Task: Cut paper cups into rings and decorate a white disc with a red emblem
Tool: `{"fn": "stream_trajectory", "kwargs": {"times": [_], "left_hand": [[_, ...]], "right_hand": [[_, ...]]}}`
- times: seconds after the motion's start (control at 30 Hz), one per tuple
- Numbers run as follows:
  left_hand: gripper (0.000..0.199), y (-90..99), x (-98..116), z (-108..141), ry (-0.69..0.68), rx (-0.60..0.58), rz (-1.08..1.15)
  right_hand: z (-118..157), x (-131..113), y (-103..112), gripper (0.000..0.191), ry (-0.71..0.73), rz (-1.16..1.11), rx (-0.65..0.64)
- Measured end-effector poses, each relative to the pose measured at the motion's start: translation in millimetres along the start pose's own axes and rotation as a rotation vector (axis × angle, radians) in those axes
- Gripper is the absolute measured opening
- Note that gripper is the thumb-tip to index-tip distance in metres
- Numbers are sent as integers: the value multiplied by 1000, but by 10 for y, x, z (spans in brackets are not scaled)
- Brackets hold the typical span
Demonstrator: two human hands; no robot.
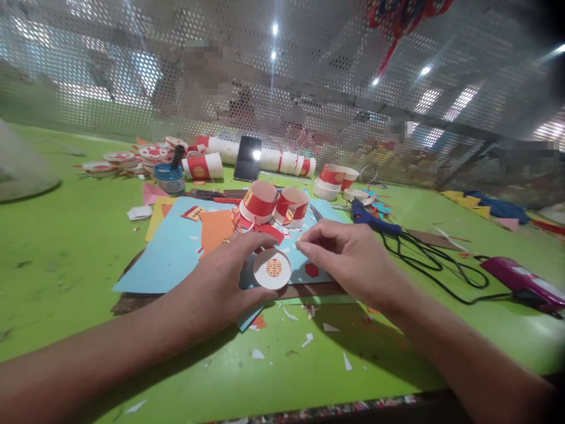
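My left hand (227, 268) is closed round the edge of a white paper cup bottom (265, 279), a shallow disc with a raised rim. A gold patterned cutout (274, 268) lies on its face. To the right of the disc, my right hand (342, 247) is pinched, thumb against finger; anything between the tips is too small to make out. Below both hands spreads light blue paper (154, 259). Just beyond stand two cut red-and-white paper cup pieces, one whole ring (258, 203) and one cut open (302, 206). A red hexagon (311, 270) lies near my right hand.
A blue glue gun (375, 221) with a black cord lies at right, near a magenta device (521, 282). Behind are a phone (248, 158), stacked paper cups (282, 159), a blue jar (170, 178) and decorated discs (121, 158). Paper scraps (258, 354) litter the green table (185, 377).
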State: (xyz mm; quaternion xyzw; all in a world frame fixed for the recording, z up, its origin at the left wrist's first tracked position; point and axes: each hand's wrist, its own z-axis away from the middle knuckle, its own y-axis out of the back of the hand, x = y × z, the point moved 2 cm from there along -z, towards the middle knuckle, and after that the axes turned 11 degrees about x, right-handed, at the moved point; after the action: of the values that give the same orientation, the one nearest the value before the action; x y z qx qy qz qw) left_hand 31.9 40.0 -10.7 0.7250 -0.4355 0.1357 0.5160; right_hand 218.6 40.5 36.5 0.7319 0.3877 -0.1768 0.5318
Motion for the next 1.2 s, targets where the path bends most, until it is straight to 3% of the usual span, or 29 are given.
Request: {"fn": "stream_trajectory", "kwargs": {"times": [0.2,0.37,0.57,0.67,0.87,1.2], "left_hand": [[48,29,14,20,44,0,49],[50,22,-4,23,75,-24,78],[49,31,42,61,53,22,61],[53,28,49,86,56,40,47],[54,27,56,114,39,23,41],[53,17,50,121,18,19,35]], "right_hand": [[55,-4,-34,6,159,74,55],[61,16,-74,6,13,89,-48],[102,45,-128,16,-213,-129,-208],[114,87,-166,17,-278,-206,-220],[128,54,-203,11,-341,-247,-240],[148,80,-251,9,-331,-185,-190]]}}
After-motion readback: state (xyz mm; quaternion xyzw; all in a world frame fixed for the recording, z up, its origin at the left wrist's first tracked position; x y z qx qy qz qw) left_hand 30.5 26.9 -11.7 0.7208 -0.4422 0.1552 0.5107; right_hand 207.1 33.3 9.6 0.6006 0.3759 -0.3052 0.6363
